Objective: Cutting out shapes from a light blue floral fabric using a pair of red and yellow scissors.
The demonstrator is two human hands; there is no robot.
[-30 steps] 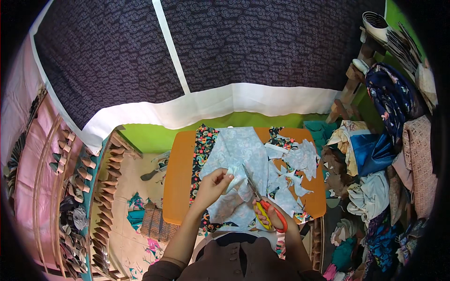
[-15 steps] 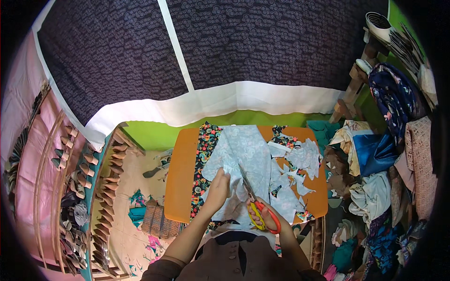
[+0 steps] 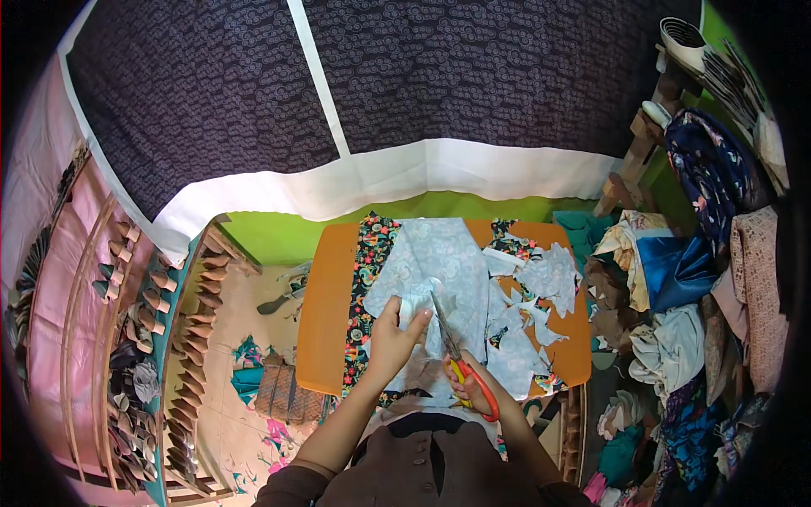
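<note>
On the table lies a light blue cloth (image 3: 452,245) with a faint pattern showing through, its dark floral side visible in a strip (image 3: 369,270) along the left. My right hand (image 3: 469,380) is wrapped round the scissors (image 3: 463,370), which have one red and one yellow handle. Their blades point up and away across the cloth's middle and look nearly closed. Just left of the blades, my left hand (image 3: 397,342) rests at the cloth, thumb apart from the fingers. Whether any fold is tucked under its fingers is hidden.
Cut scraps (image 3: 549,279) lie on the right of the orange table (image 3: 321,296). Shoe lasts (image 3: 190,372) line racks at left. Piled fabrics (image 3: 667,346) crowd the right side. A dark patterned curtain (image 3: 473,76) hangs ahead; more scraps (image 3: 274,435) lie on the floor.
My left hand has turned and its thumb has spread away from the fingers, where before it was closed. The scissors have shifted slightly and their handles have turned, now seen more edge-on.
</note>
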